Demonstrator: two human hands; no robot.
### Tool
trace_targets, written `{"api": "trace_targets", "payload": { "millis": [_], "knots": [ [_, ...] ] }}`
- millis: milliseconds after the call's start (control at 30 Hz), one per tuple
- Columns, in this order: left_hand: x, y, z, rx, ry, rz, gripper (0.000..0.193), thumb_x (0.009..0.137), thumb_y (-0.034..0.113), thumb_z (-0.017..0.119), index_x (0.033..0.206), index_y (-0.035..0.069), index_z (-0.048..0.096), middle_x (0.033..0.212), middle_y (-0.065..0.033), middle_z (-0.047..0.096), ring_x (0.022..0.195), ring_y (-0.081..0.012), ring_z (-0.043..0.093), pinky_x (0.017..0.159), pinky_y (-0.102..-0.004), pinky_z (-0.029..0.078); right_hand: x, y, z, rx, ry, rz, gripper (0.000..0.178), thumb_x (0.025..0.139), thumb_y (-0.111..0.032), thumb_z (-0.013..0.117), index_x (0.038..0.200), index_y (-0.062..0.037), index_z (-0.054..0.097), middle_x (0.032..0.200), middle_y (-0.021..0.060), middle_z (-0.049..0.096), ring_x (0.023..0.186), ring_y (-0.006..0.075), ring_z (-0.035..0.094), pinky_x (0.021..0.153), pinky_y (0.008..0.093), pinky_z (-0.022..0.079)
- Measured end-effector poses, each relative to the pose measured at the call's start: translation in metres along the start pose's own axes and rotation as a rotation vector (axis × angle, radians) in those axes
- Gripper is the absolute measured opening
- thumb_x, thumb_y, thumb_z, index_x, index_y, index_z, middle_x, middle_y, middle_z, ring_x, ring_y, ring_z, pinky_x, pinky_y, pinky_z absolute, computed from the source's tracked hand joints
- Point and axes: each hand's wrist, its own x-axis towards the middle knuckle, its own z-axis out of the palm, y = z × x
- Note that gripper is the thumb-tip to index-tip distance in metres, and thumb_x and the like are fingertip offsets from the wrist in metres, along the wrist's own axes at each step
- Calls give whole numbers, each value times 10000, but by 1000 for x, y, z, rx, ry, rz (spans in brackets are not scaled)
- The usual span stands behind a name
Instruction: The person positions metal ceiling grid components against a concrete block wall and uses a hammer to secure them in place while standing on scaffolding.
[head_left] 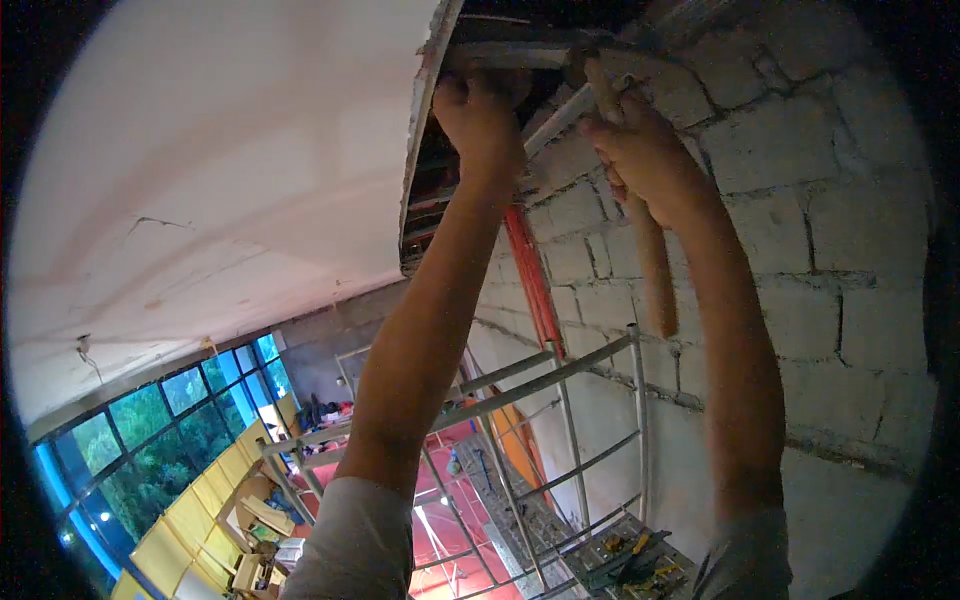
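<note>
Overhead, my right hand point(645, 155) is wrapped round the wooden handle of a hammer point(657, 280). The lower end of the handle hangs below my fist, and its dark head is up beside a metal ceiling bar point(510, 55). My left hand point(480, 125) reaches into the dark gap past the broken edge of the white ceiling board point(425, 110). Its fingers are curled just under the bar, and what they hold is hidden in shadow. A pale slanting strip point(565, 118) runs between my two hands.
A bare block wall point(780, 170) rises close on the right, with a red vertical pipe or post point(532, 280) along it. Below stand scaffold rails point(540, 385) and a plank platform point(505, 500) with tools point(635, 560) on it. Windows point(150, 430) line the far left.
</note>
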Motion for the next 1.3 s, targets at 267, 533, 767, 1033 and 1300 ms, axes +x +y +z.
{"api": "trace_targets", "payload": {
  "millis": [267,533,767,1033,1300],
  "knots": [
    [-7,22,7,-208,-4,-191,149,950,99,468,962,-28,544,845,-116,643,685,-192,644,673,-318,561,-5,14,-2,402,93,141,189,885,-272,642,970,-139,538,685,-22,468,530,77,432,450,257,394],
    [0,-5,-11,231,-162,196,234,851,160,617,1011,-11,601,968,-110,670,842,-268,613,788,-372,484,3,14,-13,185,-199,53,218,866,-274,655,957,-117,534,681,-25,477,518,87,432,453,260,392],
    [-7,20,1,-146,-90,-248,253,892,180,534,1005,-30,619,966,-124,661,826,-263,599,792,-364,479,10,30,3,20,-73,-62,191,876,-265,654,890,-131,518,630,-36,451,489,77,414,449,272,375],
    [-3,15,-7,-47,-135,-148,275,912,184,499,1001,-48,615,952,-130,661,835,-238,614,779,-359,493,10,32,6,356,76,13,227,883,-295,662,974,-121,548,654,-48,459,504,62,426,447,259,382],
    [-5,17,1,-224,-33,-301,270,946,193,483,997,-40,611,1018,-139,653,846,-228,620,773,-346,499,8,29,-6,123,-136,-49,241,874,-277,662,1036,-140,546,708,-32,478,513,61,412,458,247,390]
  ]
}}
